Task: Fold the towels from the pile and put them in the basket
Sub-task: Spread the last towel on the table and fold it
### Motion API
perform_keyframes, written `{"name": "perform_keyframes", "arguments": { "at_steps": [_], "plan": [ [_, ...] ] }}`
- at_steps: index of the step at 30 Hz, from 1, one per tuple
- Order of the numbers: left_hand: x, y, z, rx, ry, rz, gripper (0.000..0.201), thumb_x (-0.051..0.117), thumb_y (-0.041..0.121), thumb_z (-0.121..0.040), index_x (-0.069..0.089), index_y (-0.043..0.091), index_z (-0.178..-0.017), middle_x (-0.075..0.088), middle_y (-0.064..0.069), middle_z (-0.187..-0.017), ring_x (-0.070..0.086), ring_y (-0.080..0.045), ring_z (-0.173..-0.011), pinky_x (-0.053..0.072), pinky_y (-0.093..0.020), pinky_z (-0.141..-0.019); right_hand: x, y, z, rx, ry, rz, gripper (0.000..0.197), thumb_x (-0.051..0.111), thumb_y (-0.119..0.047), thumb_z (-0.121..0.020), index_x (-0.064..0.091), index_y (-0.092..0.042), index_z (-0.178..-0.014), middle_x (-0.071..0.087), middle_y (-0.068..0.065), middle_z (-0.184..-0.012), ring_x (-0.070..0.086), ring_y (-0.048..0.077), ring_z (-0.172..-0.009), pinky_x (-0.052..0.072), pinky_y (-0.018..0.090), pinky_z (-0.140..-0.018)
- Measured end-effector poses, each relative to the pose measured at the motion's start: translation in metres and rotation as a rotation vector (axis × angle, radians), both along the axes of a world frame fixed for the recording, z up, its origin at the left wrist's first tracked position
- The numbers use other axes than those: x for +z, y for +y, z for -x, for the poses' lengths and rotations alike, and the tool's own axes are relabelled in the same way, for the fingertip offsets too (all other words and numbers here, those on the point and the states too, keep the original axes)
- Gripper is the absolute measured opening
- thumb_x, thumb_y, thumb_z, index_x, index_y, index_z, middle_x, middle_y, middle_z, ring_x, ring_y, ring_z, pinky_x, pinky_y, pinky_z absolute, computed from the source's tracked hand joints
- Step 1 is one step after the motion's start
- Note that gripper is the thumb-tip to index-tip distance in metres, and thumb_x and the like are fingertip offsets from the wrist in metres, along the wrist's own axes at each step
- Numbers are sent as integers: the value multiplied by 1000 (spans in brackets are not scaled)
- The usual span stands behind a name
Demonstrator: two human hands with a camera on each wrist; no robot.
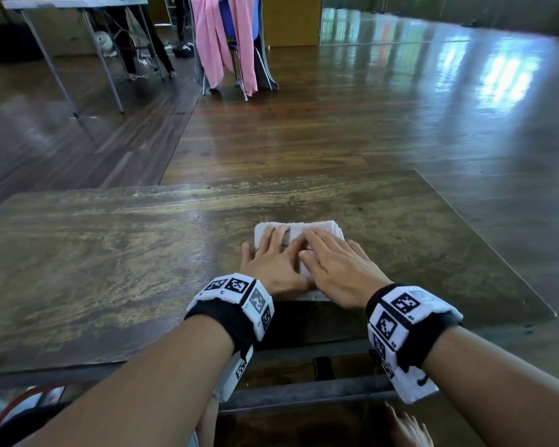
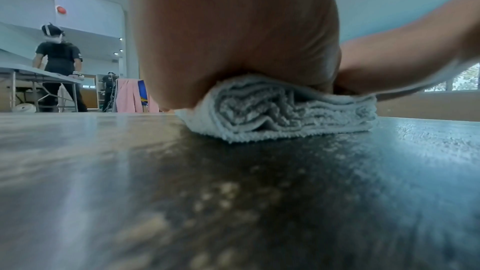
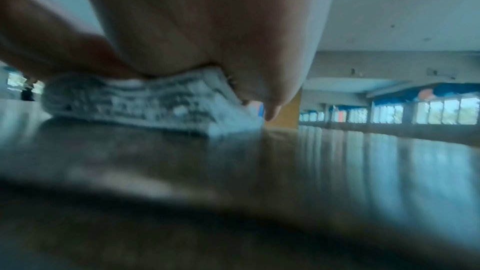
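A small white towel [image 1: 296,230], folded into a thick square, lies on the wooden table [image 1: 110,253] near its front edge, right of centre. Both hands lie flat on top of it with straight fingers. My left hand [image 1: 271,258] covers the left half and my right hand [image 1: 333,262] the right half, side by side and touching. From the left wrist view the towel's stacked layers [image 2: 285,114] show under the palm [image 2: 233,28]. The right wrist view shows the towel [image 3: 145,104] pressed under the right palm [image 3: 207,17]. No basket or pile is in view.
The table's far edge [image 1: 271,183] gives onto a shiny wooden floor. A chair draped with pink cloth [image 1: 223,43] stands farther back, beside a folding table [image 1: 78,4]. Other people work at a table [image 2: 57,59] in the background.
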State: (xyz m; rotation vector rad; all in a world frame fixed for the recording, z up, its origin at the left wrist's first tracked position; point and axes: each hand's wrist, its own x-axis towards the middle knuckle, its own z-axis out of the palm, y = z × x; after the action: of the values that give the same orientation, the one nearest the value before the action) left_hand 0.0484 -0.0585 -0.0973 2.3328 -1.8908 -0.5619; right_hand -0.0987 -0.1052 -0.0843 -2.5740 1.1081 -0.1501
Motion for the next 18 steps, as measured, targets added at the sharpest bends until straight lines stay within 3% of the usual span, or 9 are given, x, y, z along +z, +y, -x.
{"name": "perform_keyframes", "arguments": {
  "at_steps": [2,4,8,11,14,16,18],
  "plan": [
    [0,1,-3,12,29,-40,108,28,88,-56,-9,51,-150,-19,15,-163,-26,-9,-148,-10,-57,-116,-7,-3,2,-47,53,-146,63,12,-53,-104,2,-29,-161,-4,-16,-167,-10,1,-152,-1,42,-125],
    [0,2,-7,21,48,-90,109,25,92,-60,-12,48,-152,-24,17,-162,-28,-6,-147,-11,-57,-118,-11,-6,2,-63,65,-191,65,8,-55,-103,-6,-28,-160,-15,-17,-166,-18,-1,-150,-6,41,-125],
    [1,-1,-12,56,140,-113,81,22,76,-81,-10,50,-152,-26,23,-159,-29,-2,-145,-17,-55,-117,-15,-9,0,-72,51,-194,64,9,-53,-104,-10,-26,-159,-23,-13,-165,-24,2,-149,-6,40,-123],
    [0,-4,-14,110,161,-105,63,20,54,-96,-9,51,-151,-28,20,-159,-30,-3,-145,-18,-56,-117,-16,-7,0,-83,49,-202,65,13,-51,-106,-12,-23,-159,-25,-10,-164,-26,4,-148,-7,40,-123],
    [0,-1,-16,228,131,-94,66,21,61,-97,-13,49,-151,-31,16,-159,-29,-13,-148,-17,-56,-117,-15,-6,-1,-89,52,-216,66,15,-50,-106,-13,-21,-159,-26,-8,-164,-27,6,-148,-7,41,-123],
    [1,2,-13,391,105,-44,85,31,71,-90,-8,34,-157,-19,5,-165,-17,-23,-152,-8,-56,-119,-15,-4,-2,-96,35,-211,67,18,-48,-107,-10,-19,-159,-24,-6,-165,-25,8,-150,-6,41,-123],
    [9,4,-5,543,58,27,99,48,73,-81,19,12,-154,12,-10,-162,10,-32,-149,10,-52,-119,-15,-1,-3,-106,0,-198,67,23,-44,-107,-7,-14,-160,-21,-1,-166,-23,13,-151,-5,39,-124]
  ]
}}
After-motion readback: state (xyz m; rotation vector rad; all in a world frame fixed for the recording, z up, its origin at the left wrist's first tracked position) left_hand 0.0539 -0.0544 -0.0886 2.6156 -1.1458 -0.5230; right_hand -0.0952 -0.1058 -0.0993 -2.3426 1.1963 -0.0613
